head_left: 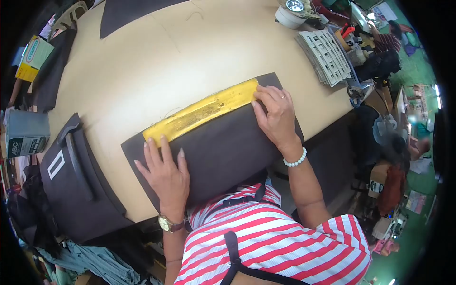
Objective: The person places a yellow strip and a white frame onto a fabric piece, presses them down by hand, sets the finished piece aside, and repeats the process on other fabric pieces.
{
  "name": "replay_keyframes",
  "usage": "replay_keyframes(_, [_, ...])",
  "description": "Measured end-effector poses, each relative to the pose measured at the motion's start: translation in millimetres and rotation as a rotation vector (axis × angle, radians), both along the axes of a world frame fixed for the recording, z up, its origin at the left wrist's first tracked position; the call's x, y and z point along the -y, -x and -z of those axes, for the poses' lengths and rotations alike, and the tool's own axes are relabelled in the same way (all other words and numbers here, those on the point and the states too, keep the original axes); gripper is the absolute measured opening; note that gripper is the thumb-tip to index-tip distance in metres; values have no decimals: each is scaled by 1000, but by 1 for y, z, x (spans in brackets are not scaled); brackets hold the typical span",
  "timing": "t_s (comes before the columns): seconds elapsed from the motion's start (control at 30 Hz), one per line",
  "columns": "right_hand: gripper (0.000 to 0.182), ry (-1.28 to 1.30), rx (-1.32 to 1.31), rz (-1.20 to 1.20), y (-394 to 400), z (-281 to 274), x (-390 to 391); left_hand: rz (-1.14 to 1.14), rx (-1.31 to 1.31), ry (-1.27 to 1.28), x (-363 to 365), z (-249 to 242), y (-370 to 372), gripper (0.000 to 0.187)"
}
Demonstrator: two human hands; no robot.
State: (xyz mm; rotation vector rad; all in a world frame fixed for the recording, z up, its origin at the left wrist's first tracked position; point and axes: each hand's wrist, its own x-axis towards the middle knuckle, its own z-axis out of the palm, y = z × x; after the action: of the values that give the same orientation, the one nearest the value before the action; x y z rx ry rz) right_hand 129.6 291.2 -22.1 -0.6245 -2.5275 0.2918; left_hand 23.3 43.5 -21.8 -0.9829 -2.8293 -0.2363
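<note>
A long yellow strip (202, 111) with a worn, brownish middle lies along the far edge of a dark fabric panel (223, 142) on the table. At the strip's left end, my left hand (166, 175) rests with fingers spread, fingertips on the strip and the fabric. My right hand (275, 111) is at the right end, thumb and fingers pinched on the strip's tip. Loose threads show beside the strip's far edge.
Dark fabric pieces with a handle-like strap (80, 166) lie at the table's left; another dark piece (135, 14) is at the far edge. Stacked pale cards (325, 57) and a round scale (290, 14) stand at right. A metal can (27, 132) is far left.
</note>
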Motion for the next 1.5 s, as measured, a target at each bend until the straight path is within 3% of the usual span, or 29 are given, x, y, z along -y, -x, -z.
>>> replay_keyframes(0.2, [30, 11, -16, -36, -7, 6, 3, -8, 66, -103, 3, 8, -5, 49])
replay_keyframes(0.43, [25, 65, -7, -97, -4, -11, -4, 73, 37, -21, 1, -1, 4, 43])
replay_keyframes(0.53, [20, 86, -172, -43, -10, -13, -48, 91, 70, -25, -6, -10, 7, 36])
replay_keyframes(0.57, [17, -87, -204, 8, -14, -21, -66, 88, 83, -13, -7, -13, 9, 35])
replay_keyframes(0.63, [15, -100, -200, 263, -31, -31, -100, 92, 90, -15, -8, -13, 11, 34])
replay_keyframes(0.77, [25, -246, -92, 556, -75, -35, -139, 81, 92, -34, -10, -13, 10, 36])
replay_keyframes(0.93, [34, -68, -104, 721, -98, -21, -155, 87, 89, -71, -15, -16, 7, 38])
replay_keyframes(1.23, [35, -45, -103, 597, -96, -24, -147, 102, 57, -53, -14, -17, 6, 40])
replay_keyframes(1.33, [31, -135, -119, 603, -95, -23, -150, 103, 55, -49, -15, -18, 6, 40])
replay_keyframes(1.5, [24, -46, -142, 631, -94, -25, -151, 115, 42, -51, -15, -15, 7, 39])
